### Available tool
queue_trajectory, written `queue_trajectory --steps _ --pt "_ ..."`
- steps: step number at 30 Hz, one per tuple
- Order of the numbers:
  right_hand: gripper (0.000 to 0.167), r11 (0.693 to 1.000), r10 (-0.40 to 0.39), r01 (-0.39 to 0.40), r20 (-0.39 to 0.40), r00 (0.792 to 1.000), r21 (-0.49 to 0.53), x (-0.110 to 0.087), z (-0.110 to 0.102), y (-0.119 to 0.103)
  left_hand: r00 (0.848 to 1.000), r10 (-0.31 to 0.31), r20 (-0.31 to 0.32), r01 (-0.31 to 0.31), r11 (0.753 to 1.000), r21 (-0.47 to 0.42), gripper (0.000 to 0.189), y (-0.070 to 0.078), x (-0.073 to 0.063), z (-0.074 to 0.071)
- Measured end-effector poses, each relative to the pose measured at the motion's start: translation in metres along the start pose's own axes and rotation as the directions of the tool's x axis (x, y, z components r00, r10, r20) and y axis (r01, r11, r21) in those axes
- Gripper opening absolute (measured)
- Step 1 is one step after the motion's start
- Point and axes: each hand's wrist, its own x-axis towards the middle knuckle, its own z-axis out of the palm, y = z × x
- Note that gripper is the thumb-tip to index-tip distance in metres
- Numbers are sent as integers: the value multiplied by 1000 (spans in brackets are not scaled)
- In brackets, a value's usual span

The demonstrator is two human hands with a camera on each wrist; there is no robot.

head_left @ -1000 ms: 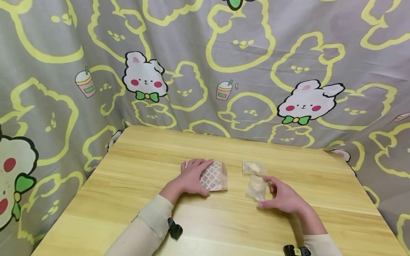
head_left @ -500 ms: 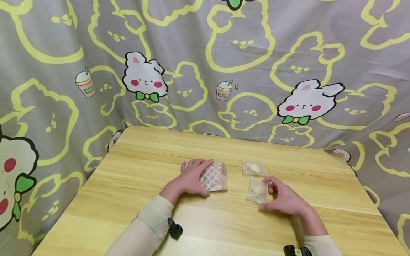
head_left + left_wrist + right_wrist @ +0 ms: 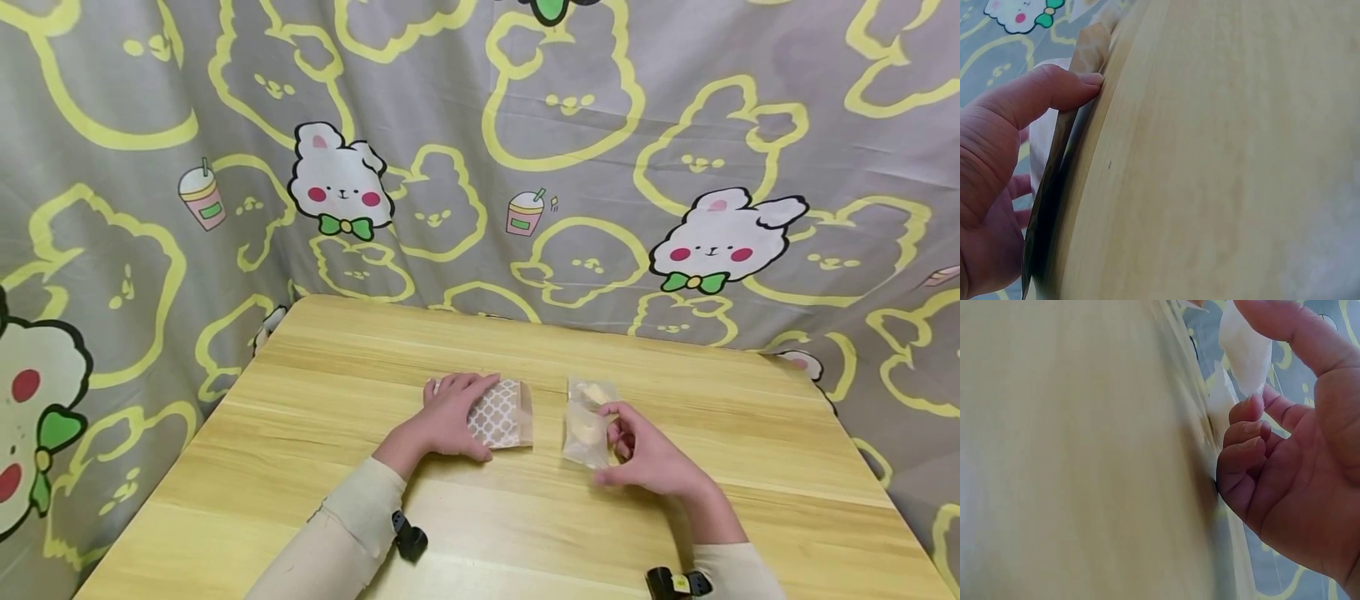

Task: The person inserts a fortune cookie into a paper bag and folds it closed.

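Patterned paper pouch (image 3: 497, 417) gripped on table (image 3: 525, 525) by left hand (image 3: 450, 419), fingers and thumb at opposite edges; front translucent packet (image 3: 584, 433) pinched between right hand (image 3: 656, 454) fingers, rear packet (image 3: 588, 390) partly covered, contact unclear.

Your right hand (image 3: 648, 457) has carried the near packet (image 3: 586, 433) slightly left and up, right of frame centre. There it now overlaps the far packet (image 3: 588, 390) from view.
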Motion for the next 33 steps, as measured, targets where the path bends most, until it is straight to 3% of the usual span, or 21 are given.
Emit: queue_trajectory --steps 16,27,33 --pt "76 999 -37 37 11 999 0 31 22 -12 1000 -5 4 5 1000 3 121 -2 1 -1" --pt "79 1000 -6 6 6 1000 -17 45 35 -15 1000 1 -4 -1 1000 -8 121 -1 -2 -1" --pt "80 1000 8 -9 -40 999 -30 49 41 -18 1000 4 6 -4 1000 -10 122 -1 -1 0"
